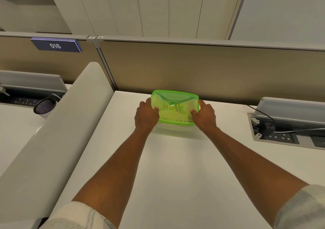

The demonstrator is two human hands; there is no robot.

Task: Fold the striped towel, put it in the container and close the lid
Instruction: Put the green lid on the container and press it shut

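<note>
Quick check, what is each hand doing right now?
Left hand: gripping the left edge of the green lid, thumb on top.
Right hand: gripping the lid's right edge, thumb on top.

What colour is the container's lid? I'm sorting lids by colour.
Translucent bright green lid, held between left hand and right hand; head view.

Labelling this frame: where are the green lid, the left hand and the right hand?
green lid (175, 100): head view, top face near the logo.
left hand (147, 115): head view, back of hand.
right hand (205, 115): head view, back of hand.
</note>
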